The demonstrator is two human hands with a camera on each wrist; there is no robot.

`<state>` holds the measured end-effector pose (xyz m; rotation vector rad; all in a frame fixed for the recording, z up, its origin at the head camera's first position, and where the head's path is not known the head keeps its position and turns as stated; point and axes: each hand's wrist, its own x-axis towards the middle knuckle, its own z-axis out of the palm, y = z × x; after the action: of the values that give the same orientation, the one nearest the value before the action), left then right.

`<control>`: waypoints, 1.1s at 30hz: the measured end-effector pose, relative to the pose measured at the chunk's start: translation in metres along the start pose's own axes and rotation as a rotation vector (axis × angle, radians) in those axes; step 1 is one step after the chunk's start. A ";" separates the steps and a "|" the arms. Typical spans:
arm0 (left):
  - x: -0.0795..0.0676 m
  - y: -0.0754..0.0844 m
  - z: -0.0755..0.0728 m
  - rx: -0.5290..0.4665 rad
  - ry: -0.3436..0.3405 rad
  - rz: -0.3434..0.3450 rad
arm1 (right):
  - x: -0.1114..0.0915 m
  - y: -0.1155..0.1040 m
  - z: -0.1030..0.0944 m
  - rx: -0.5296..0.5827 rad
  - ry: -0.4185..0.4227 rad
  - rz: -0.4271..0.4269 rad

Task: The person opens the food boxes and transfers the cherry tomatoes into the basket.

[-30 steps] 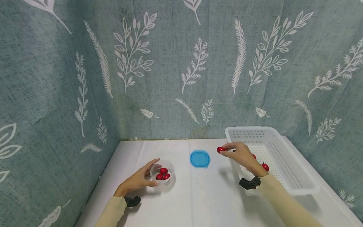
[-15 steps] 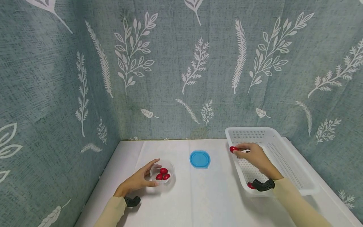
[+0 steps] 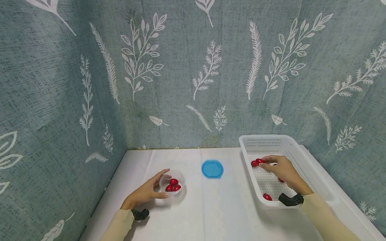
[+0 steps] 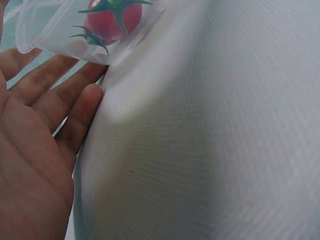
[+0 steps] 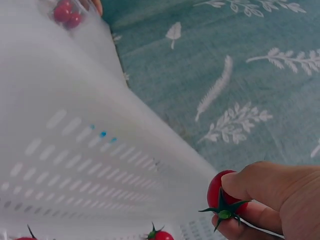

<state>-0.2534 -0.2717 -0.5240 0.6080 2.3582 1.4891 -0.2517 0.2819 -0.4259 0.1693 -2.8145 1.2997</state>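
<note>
In the head view, my left hand point(image 3: 147, 191) holds a small clear plastic cup point(image 3: 182, 177), thumb in front and fingers behind. Several cherry tomatoes point(image 3: 173, 181) lie in it; their green calyxes show through the cup wall point(image 4: 55, 25) in the left wrist view. My right hand point(image 3: 284, 172) is over a white perforated basket point(image 3: 278, 137), pinching a red cherry tomato point(image 5: 215, 189) between thumb and fingers, its green calyx point(image 5: 225, 212) facing the wrist camera. Close beside it is another tomato point(image 3: 254, 163). One more tomato point(image 3: 267, 197) sits near the basket's front corner; another point(image 3: 281, 180) is partly hidden under my hand.
A round blue lid point(image 3: 212, 169) lies on the white-covered table point(image 3: 193, 217) between cup and basket. Patterned blue-green cloth point(image 3: 181, 83) hangs behind and at both sides. The basket's raised wall point(image 3: 251, 187) borders the right hand's space.
My right hand has carried the tomato rightward from outside the basket's left rim, across the rim, to inside the basket beside another tomato. My left hand and the cup have stayed in place.
</note>
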 end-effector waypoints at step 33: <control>-0.001 0.004 0.001 0.011 0.000 -0.006 | -0.005 0.012 -0.009 -0.028 0.001 0.039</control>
<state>-0.2514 -0.2701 -0.5211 0.6032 2.3679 1.4739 -0.2480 0.2973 -0.4295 0.1135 -2.8473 1.2668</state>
